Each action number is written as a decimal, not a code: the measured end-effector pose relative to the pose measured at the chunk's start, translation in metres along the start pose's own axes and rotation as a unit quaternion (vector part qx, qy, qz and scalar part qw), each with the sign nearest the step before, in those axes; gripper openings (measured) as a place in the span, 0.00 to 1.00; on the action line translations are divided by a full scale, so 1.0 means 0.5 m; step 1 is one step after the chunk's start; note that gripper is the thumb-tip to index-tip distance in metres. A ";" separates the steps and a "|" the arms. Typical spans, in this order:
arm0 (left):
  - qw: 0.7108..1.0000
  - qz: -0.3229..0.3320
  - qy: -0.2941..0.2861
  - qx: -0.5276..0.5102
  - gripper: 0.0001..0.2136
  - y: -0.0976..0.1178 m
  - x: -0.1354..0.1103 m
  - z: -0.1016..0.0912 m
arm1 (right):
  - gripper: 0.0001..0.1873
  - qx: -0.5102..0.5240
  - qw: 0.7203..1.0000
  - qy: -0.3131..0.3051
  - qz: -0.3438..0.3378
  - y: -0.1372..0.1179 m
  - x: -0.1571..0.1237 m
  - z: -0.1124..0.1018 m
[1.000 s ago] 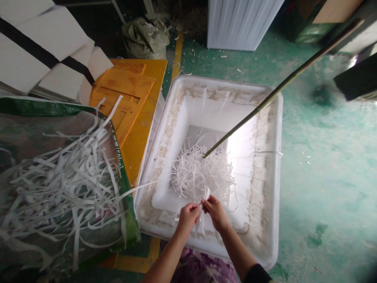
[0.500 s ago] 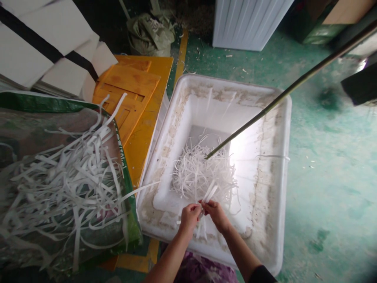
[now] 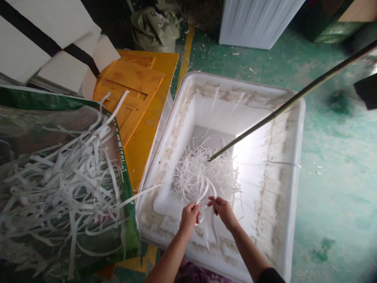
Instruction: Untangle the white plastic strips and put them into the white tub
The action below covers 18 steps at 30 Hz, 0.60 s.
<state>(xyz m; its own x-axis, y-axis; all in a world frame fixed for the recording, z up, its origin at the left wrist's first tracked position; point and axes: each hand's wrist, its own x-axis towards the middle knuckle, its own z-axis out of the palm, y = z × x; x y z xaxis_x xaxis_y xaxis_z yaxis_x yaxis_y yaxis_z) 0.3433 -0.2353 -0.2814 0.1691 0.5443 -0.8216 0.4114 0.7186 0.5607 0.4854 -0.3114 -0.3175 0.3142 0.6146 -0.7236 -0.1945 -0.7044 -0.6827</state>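
Note:
Over the near side of a white plastic tub (image 3: 293, 196), my left hand (image 3: 190, 218) pinches a small bunch of white strips (image 3: 202, 191). The strips curve up and loop over toward my right hand (image 3: 224, 212), a short way to the right. Its fingers are closed on one white strip (image 3: 215, 226), whose end hangs down below. On the tub's bottom lies a tangled heap of thin white shreds (image 3: 187, 173). Wider white strips (image 3: 79, 165) fill an opened sack (image 3: 129, 224) on the left, and one strip sticks out over the tub's rim.
A long greenish pole (image 3: 265, 121) slants from the upper right down to the heap. Left of the tub are orange wooden boards (image 3: 147, 118) and white stacked blocks (image 3: 59, 23). Behind stand a stuffed woven sack (image 3: 154, 33) and a ribbed pale container (image 3: 256, 23).
My hands have moved apart, the right one rightward, drawing a strip out of the bunch. The strips now arch in a loop between them. The view has shifted slightly.

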 end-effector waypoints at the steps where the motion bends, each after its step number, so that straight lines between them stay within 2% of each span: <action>1: 0.998 0.012 0.055 -0.008 0.18 0.001 0.009 -0.012 | 0.18 -0.083 0.996 0.025 0.022 0.023 0.012 -0.026; 2: 0.994 0.018 0.104 -0.020 0.19 0.001 0.019 -0.026 | 0.18 -0.176 0.982 0.043 0.049 0.047 0.024 -0.057; 3: 0.989 0.019 0.142 -0.032 0.21 -0.001 0.028 -0.040 | 0.18 -0.283 0.955 0.043 0.079 0.070 0.034 -0.088; 5: 0.982 0.009 0.182 -0.046 0.24 -0.014 0.043 -0.065 | 0.16 -0.420 0.899 0.032 0.121 0.106 0.053 -0.138; 7: 0.979 -0.013 0.195 -0.053 0.26 -0.037 0.054 -0.078 | 0.13 -0.480 0.869 0.023 0.120 0.118 0.078 -0.148; 8: 0.978 -0.023 0.201 -0.057 0.26 -0.051 0.058 -0.081 | 0.13 -0.503 0.858 0.015 0.103 0.116 0.096 -0.133; 10: 0.971 -0.032 0.225 -0.068 0.23 -0.082 0.063 -0.084 | 0.16 -0.535 0.843 -0.017 0.045 0.102 0.146 -0.069; 15: 0.957 -0.021 0.268 -0.111 0.18 -0.144 0.058 -0.102 | 0.18 -0.555 0.818 -0.117 -0.099 0.073 0.321 0.173; 17: 0.956 -0.033 0.259 -0.133 0.21 -0.162 0.047 -0.114 | 0.19 -0.561 0.808 -0.132 -0.122 0.076 0.383 0.240; 18: 0.955 -0.041 0.255 -0.145 0.21 -0.169 0.042 -0.120 | 0.19 -0.564 0.804 -0.135 -0.126 0.080 0.407 0.260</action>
<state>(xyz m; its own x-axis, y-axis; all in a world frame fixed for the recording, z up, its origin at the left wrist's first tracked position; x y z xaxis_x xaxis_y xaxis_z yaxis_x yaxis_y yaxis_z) 0.2582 -0.2586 -0.3400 -0.3411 0.5672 -0.7496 0.1262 0.8179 0.5614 0.4207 -0.1682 -0.5054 -0.0324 0.7359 -0.6763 0.8596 -0.3247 -0.3945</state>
